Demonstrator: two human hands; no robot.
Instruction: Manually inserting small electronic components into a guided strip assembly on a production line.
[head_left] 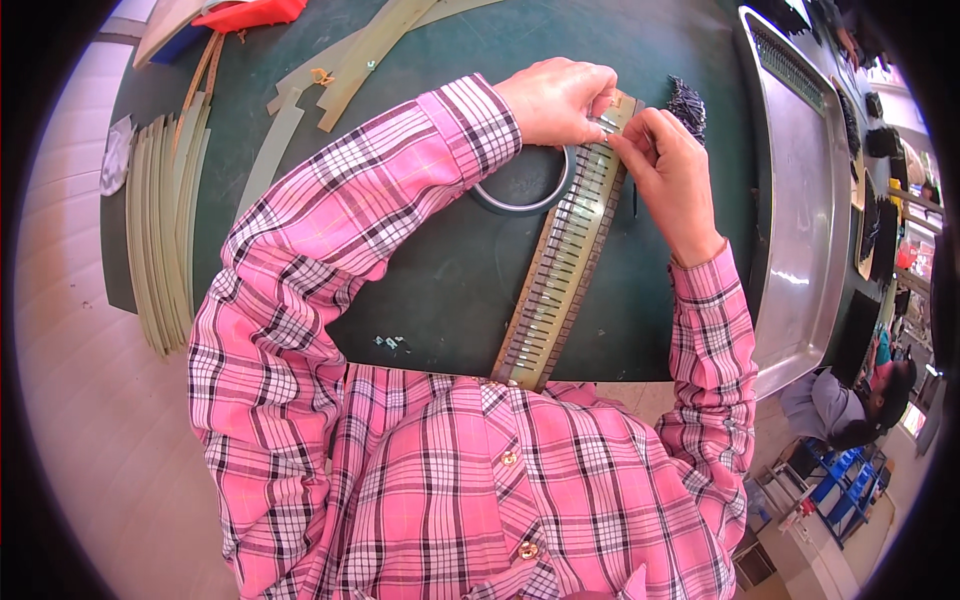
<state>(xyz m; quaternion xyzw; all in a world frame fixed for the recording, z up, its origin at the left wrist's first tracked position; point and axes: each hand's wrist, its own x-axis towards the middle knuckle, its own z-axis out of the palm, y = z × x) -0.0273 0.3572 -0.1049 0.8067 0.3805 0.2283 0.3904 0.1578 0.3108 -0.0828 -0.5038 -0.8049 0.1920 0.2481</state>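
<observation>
A long pale yellow-green strip (560, 270) lies slanted on the dark green table, its near end by my shirt front. Thin dark pins sit across it in a row, with small white bits beside them and darker squares along its edges. At its far end my left hand (560, 102) is closed, thumb and fingers pressed together over the strip. Just right of it, my right hand (668, 165) is closed in a pinch at the same spot. Whatever is between the fingertips is too small to make out. Under my left wrist, a roll of tape (525, 208) touches the strip's left side.
A heap of black pins (686, 108) lies beyond my right hand. At right stands a metal tray (800, 220). Stacked pale strips (160, 230) lie at left, more strips (360, 65) at the back by a red tray (250, 12). White scraps (392, 344) lie near the front edge. A person (850, 400) sits far right.
</observation>
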